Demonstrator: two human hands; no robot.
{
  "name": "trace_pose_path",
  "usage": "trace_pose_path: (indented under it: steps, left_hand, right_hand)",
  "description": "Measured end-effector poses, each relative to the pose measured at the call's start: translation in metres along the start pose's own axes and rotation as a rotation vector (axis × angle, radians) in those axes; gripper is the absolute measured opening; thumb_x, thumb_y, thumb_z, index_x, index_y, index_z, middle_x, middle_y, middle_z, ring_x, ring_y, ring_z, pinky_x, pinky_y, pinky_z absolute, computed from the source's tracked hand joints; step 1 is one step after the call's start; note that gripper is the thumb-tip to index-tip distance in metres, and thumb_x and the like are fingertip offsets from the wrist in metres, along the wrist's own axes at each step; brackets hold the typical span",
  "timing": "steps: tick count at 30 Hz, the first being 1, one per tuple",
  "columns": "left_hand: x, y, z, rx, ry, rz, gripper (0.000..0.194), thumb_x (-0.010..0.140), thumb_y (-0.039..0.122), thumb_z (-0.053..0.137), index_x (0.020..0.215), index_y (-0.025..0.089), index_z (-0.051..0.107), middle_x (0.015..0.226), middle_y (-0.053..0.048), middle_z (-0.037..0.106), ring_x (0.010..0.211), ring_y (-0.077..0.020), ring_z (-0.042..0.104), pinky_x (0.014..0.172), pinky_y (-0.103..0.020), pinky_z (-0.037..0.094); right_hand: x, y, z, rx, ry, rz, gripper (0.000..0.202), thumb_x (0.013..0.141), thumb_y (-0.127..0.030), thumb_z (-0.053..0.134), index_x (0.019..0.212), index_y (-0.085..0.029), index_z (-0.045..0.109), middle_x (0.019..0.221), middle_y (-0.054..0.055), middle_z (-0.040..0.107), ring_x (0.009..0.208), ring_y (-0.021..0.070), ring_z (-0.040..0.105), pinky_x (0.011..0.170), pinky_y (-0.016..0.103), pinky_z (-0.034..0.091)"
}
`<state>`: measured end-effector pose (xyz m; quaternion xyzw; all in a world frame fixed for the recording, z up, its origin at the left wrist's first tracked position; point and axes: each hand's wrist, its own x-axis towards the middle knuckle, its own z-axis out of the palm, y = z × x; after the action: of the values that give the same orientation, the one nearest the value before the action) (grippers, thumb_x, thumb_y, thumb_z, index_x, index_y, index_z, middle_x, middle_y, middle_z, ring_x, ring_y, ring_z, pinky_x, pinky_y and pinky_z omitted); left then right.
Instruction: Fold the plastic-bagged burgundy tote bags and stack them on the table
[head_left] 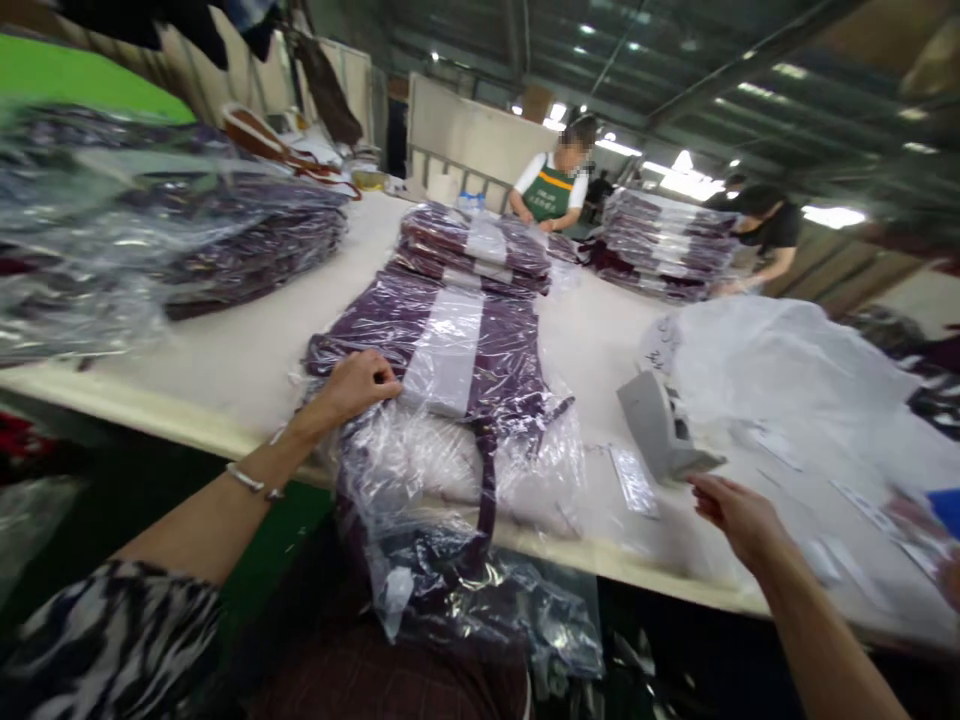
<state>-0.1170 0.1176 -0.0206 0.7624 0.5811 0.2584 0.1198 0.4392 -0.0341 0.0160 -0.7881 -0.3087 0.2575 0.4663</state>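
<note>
1. I stood in a large, lit hall with a metal-ribbed ceiling; a long pale counter (225,375) ran across in front of the person at work.
2. Far left, a broad pile of plastic-wrapped dark garments (262,240) lay flat, probably so that it would not slide.
3. The left hand (360,385) rested at the left side of the nearest bag, fingers curled and thumb drawn in, perhaps steadying it; whether film was pinched there, I couldn't tell.
4. Under and beside it lay a bagged purple garment (506,345) with a pale band (446,350) down its middle. Its clear bag (420,570) drooped over the front edge, likely because it was longer than the space left.
5. Just beyond, a short stack of folded bags (469,245) touched its far end. Behind stood a co-worker in a green apron (551,190).
6. Farther right rose a taller wrapped stack (660,240). Nearer, a grey dispenser (656,425) sat within easy reach.
7. The right hand (739,510) was at its near end, fingertips together; I couldn't tell whether they held anything.
8. Beyond were a dark-clad person (772,240) and a crumpled translucent sheet (795,370).
</note>
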Motion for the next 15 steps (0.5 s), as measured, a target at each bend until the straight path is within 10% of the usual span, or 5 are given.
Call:
trace_pose_path:
  steps: [9, 15]
  left_hand:
    - [-0.009, 0.003, 0.0, -0.039, 0.066, -0.043, 0.015, 0.076, 0.032, 0.071, 0.067, 0.019, 0.072, 0.087, -0.004, 0.069, 0.082, -0.0205, 0.059, 0.079, -0.033, 0.044]
    - [-0.008, 0.012, 0.011, -0.067, 0.058, -0.076, 0.016, 0.08, 0.032, 0.072, 0.069, 0.019, 0.071, 0.091, -0.007, 0.069, 0.09, -0.0244, 0.06, 0.084, -0.038, 0.044]
  right_hand:
    - [-0.14, -0.152, 0.244, -0.036, -0.902, -0.393, 0.034, 0.074, -0.052, 0.076, 0.071, -0.019, 0.071, 0.065, 0.0, 0.064, 0.059, 0.0124, 0.053, 0.061, 0.026, 0.046]
    - [-0.133, -0.144, 0.324, -0.557, -0.785, -0.407, 0.031, 0.082, -0.031, 0.077, 0.058, -0.017, 0.064, 0.05, -0.003, 0.055, 0.05, 0.0106, 0.05, 0.051, 0.025, 0.037]
